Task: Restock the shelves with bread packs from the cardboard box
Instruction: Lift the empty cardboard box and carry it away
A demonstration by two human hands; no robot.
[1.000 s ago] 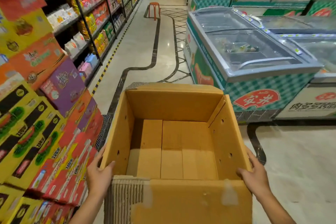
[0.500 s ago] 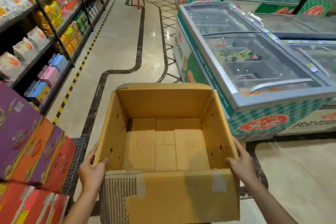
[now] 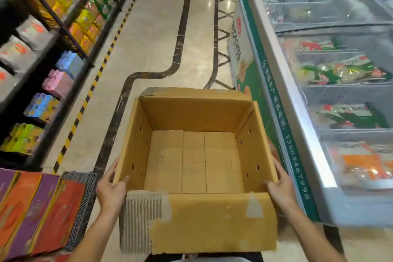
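cardboard box (image 3: 194,161) held at waist level in the aisle, empty, no bread packs visible. left hand (image 3: 111,192) and right hand (image 3: 280,190) clasp its side walls, thumbs hooked over rims. advice: keep it level, clear of freezer (image 3: 297,112).

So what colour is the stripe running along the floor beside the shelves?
Yellow and black stripe, a diagonal hazard pattern, clearest in the head view.

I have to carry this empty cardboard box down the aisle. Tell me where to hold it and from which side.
Hold the cardboard box by its two side walls near the corners closest to you, coming in from both sides, as the left hand and right hand do now. It is open-topped and wide, so thumbs can hook over the rims; the torn near flap looks too weak.
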